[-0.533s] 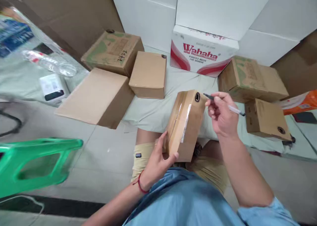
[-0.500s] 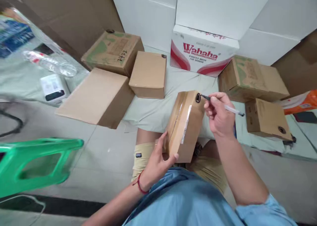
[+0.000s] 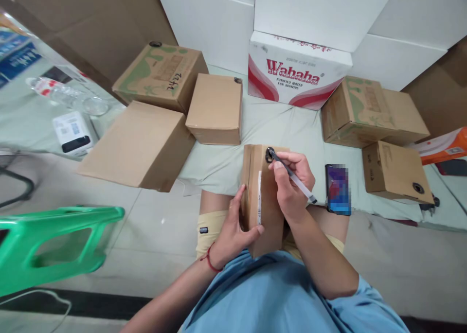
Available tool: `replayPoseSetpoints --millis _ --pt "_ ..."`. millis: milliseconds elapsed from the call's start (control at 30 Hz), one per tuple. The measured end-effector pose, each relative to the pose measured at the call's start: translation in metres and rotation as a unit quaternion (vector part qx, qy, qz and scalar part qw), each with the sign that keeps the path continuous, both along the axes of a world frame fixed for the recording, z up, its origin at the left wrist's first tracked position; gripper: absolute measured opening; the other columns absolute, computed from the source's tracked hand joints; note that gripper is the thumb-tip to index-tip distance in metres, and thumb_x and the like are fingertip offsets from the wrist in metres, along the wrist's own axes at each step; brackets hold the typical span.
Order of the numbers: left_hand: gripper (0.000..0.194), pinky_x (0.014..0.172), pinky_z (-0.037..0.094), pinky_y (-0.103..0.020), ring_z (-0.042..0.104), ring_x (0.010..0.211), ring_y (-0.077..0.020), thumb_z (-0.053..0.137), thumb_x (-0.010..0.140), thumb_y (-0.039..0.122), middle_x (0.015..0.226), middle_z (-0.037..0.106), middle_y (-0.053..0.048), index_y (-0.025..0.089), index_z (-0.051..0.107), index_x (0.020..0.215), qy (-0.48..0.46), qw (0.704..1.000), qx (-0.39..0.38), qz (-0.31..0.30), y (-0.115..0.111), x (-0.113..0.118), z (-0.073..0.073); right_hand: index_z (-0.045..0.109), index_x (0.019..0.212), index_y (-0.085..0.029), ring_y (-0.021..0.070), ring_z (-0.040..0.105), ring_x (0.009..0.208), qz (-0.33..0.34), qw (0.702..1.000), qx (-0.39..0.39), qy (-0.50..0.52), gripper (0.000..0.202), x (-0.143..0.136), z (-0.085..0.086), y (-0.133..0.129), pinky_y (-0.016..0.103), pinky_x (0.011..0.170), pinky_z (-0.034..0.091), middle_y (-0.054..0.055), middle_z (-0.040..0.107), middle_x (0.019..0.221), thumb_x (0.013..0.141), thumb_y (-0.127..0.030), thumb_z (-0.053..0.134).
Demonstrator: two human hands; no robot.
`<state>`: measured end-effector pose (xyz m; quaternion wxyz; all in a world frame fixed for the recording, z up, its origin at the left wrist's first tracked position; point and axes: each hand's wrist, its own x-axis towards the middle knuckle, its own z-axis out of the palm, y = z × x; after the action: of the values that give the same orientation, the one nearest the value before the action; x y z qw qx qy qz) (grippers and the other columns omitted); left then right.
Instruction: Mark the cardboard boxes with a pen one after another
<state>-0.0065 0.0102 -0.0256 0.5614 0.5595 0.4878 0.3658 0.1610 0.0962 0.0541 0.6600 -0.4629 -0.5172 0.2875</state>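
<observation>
A small taped cardboard box (image 3: 272, 211) stands tilted on my lap, with a white label strip (image 3: 259, 197) along its face. My left hand (image 3: 233, 228) grips the box's lower left side, thumb on the near face and fingers round the other. In my right hand (image 3: 294, 187) is a pen (image 3: 303, 188) with a dark grip and pale barrel, pinched between thumb and fingers. Its tip meets the thick black ring mark (image 3: 269, 155) at the box's upper corner. Part of the box's right side is hidden behind my right hand.
Several cardboard boxes, including a flat-topped one (image 3: 134, 143) and a smaller one (image 3: 215, 102), rest on the green sheet. A Wahaha carton (image 3: 292, 73) stands behind. A phone (image 3: 336, 189) lies right of my hand; a green stool (image 3: 62, 245) is at left.
The box has shifted left and turned more upright, its top edge lower. My right hand has moved left and down with the pen. The phone has come into view beside it.
</observation>
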Motion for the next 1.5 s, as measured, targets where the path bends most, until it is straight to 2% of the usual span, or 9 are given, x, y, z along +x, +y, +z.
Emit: replayPoseSetpoints --millis 100,200,333,567,933,1267,1500 --pt "0.106 0.136 0.028 -0.060 0.031 0.165 -0.0408 0.079 0.090 0.054 0.178 0.032 -0.013 0.031 0.021 0.176 0.009 1.000 0.018 -0.004 0.001 0.002 -0.004 0.074 0.104 -0.023 0.0126 0.068 0.068 -0.070 0.997 0.013 -0.029 0.008 0.003 0.002 -0.001 0.026 0.066 0.055 -0.003 0.072 0.077 0.098 -0.026 0.069" --pt "0.104 0.136 0.030 -0.060 0.032 0.165 -0.0399 0.076 0.091 0.049 0.179 0.029 -0.012 0.032 0.019 0.176 -0.010 1.000 0.007 -0.005 0.000 0.001 -0.007 0.073 0.098 -0.022 0.0121 0.062 0.062 -0.098 0.995 0.024 -0.025 0.007 0.006 0.002 0.000 0.025 0.060 0.050 -0.005 0.065 0.068 0.096 -0.023 0.067" --pt "0.104 0.136 0.030 -0.061 0.034 0.164 -0.0396 0.077 0.089 0.045 0.178 0.031 -0.012 0.033 0.020 0.175 -0.005 1.000 0.009 -0.003 -0.002 0.001 -0.011 0.072 0.096 -0.023 0.0124 0.061 0.059 -0.073 0.997 0.010 -0.030 0.007 0.006 0.000 0.003 0.026 0.059 0.049 -0.006 0.063 0.065 0.097 -0.026 0.065" --pt "0.103 0.137 0.026 -0.061 0.035 0.164 -0.0392 0.077 0.090 0.043 0.177 0.032 -0.013 0.032 0.020 0.175 -0.004 1.000 0.014 0.005 -0.006 0.003 -0.012 0.071 0.105 -0.023 0.0135 0.069 0.067 -0.040 0.996 -0.010 -0.074 0.010 0.006 -0.003 0.001 0.027 0.065 0.055 -0.003 0.074 0.078 0.101 -0.029 0.065" --pt "0.104 0.135 0.032 -0.063 0.041 0.160 -0.0410 0.078 0.090 0.048 0.174 0.036 -0.015 0.030 0.019 0.175 0.001 1.000 0.007 -0.003 -0.005 0.004 -0.008 0.070 0.108 -0.023 0.0143 0.072 0.069 -0.053 0.991 -0.004 -0.126 0.011 0.005 0.000 0.001 0.027 0.066 0.058 -0.002 0.077 0.080 0.103 -0.031 0.064" --pt "0.105 0.133 0.034 -0.063 0.040 0.160 -0.0408 0.077 0.090 0.049 0.175 0.034 -0.015 0.032 0.016 0.175 -0.001 1.000 0.000 -0.010 -0.005 0.003 -0.007 0.072 0.101 -0.023 0.0134 0.066 0.062 -0.030 0.994 -0.009 -0.107 0.012 0.006 0.000 -0.002 0.027 0.062 0.055 -0.003 0.072 0.071 0.102 -0.031 0.063" --pt "0.106 0.134 0.033 -0.065 0.039 0.161 -0.0416 0.078 0.089 0.044 0.175 0.034 -0.016 0.031 0.017 0.174 0.001 1.000 0.005 -0.008 -0.004 0.003 -0.008 0.072 0.094 -0.023 0.0106 0.057 0.054 -0.031 0.994 0.017 -0.104 0.009 0.010 -0.003 -0.004 0.024 0.055 0.047 -0.006 0.065 0.065 0.096 -0.021 0.063"
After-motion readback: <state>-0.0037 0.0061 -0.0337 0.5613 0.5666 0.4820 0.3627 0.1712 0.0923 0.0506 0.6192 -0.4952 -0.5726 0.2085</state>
